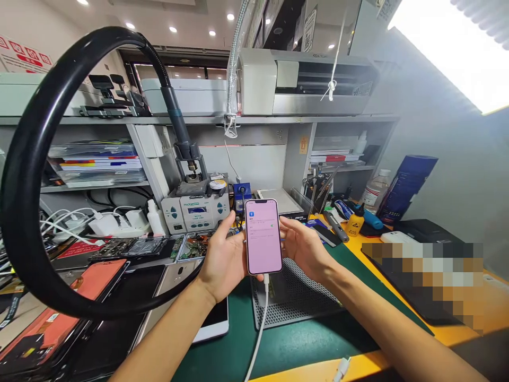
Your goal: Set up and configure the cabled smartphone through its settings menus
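Observation:
A smartphone (264, 249) stands upright in front of me, its pinkish screen lit with a settings page that has a blue icon and a green switch. My left hand (225, 254) grips it from the left side and below. My right hand (304, 244) is at its right edge with curved fingers; whether they press on the phone is partly hidden. A white charging cable (262, 323) is plugged into the phone's bottom and runs down toward the front edge. Beneath lies a dark perforated mat (286, 313) on the green work mat (234, 350).
A thick black hose (11, 175) arches over the left side, rising from the hot-air station (194, 212). Phone panels (79, 297) and circuit boards (131, 246) lie at left. A yellow bottle (355, 222) stands at right. A loose cable plug (342, 367) rests at the front edge.

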`<action>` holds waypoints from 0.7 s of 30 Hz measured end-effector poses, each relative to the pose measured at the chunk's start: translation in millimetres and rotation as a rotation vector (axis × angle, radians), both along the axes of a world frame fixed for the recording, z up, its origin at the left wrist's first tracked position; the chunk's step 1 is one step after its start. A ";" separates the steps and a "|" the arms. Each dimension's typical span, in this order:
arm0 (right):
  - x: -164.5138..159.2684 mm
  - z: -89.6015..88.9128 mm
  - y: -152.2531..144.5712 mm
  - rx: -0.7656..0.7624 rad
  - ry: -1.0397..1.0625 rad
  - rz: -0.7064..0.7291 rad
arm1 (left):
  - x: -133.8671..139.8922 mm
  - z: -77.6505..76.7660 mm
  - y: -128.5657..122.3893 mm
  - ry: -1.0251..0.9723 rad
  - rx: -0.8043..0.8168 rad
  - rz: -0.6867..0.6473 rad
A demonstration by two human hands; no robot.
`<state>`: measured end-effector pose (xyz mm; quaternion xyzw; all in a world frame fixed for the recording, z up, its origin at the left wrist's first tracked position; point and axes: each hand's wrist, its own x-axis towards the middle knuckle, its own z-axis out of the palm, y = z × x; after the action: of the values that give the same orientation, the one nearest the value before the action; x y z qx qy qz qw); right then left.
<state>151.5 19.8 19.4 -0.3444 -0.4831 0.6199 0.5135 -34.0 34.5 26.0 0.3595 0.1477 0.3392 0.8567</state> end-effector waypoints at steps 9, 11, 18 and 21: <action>0.3 -2.0 0.6 0.018 -0.049 0.007 | 0.9 1.9 -1.6 0.009 -0.032 0.014; -0.8 -1.7 -0.1 0.036 -0.062 -0.015 | 1.0 2.1 -1.9 0.017 -0.032 0.019; -0.4 -1.9 -1.1 0.091 -0.089 -0.029 | 0.5 2.1 -1.8 0.032 -0.027 0.025; -2.1 -2.3 -1.7 0.125 -0.142 -0.040 | 0.6 1.6 -2.0 0.035 0.000 0.028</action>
<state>149.4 18.0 17.0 -0.3642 -0.5493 0.5521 0.5107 -33.4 32.5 27.6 0.3631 0.1678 0.3448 0.8492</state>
